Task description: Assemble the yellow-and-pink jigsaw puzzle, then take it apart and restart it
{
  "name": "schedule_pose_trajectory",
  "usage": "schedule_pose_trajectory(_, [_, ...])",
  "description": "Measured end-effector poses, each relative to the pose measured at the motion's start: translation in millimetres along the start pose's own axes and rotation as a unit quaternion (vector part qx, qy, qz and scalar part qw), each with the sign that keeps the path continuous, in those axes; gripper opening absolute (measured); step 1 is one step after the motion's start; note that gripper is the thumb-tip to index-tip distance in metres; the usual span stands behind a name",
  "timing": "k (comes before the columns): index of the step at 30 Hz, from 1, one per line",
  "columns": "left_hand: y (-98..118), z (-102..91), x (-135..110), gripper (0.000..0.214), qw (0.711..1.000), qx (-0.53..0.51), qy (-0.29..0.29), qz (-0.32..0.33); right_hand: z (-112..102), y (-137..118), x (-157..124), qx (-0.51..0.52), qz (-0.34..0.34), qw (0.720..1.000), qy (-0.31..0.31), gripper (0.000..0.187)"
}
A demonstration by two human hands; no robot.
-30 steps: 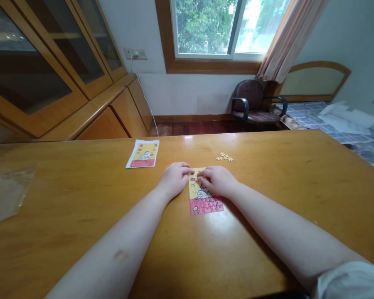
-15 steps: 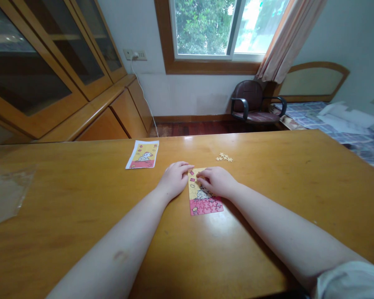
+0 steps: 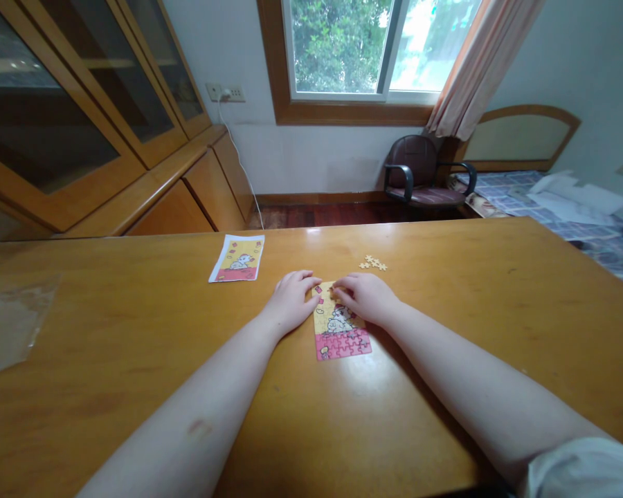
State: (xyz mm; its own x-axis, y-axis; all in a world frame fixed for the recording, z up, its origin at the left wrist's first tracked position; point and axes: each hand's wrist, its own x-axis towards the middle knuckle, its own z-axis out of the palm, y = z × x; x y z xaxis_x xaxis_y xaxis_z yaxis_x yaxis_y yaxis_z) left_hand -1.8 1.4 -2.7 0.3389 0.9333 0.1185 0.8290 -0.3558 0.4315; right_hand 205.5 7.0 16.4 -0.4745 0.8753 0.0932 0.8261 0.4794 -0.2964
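Jigsaw puzzle (image 3: 343,343) runs lengthwise from you, partly under right hand (image 3: 369,296), fingers narrow, hold unclear; left hand (image 3: 293,302), fingers parted, flanks it.

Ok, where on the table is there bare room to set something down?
The table is bare between the plastic sheet and picture card, and right of the loose pieces. It's crowded at the puzzle, between left hand and right hand.
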Motion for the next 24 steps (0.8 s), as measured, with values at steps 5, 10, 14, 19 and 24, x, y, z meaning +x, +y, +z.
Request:
schedule_pose_trajectory(5, [0.6,-1.7,0.3,0.037,1.0,-0.004,-0.012,-0.004,-15.7,33.0,7.1,-0.1,0.186,0.977,0.041,0.03])
schedule_pose_trajectory(10, [-0.4,-0.5,0.2,0.037,1.0,-0.003,-0.01,-0.003,-15.0,51.4,9.3,-0.105,0.197,0.974,0.027,0.03])
schedule_pose_trajectory(14, [-0.2,-0.2,0.1,0.037,1.0,-0.005,-0.011,-0.007,-11.2,51.8,10.8,-0.072,0.185,0.98,0.022,0.024])
schedule_pose_trajectory(19, [-0.9,0.0,0.3,0.037,1.0,-0.006,-0.009,-0.007,-10.7,53.0,14.2,-0.021,0.192,0.981,-0.006,0.015])
schedule_pose_trajectory(24, [-1.1,0.0,0.3,0.036,1.0,-0.007,-0.006,-0.005,-12.2,52.9,14.5,-0.012,0.194,0.981,-0.005,0.015])
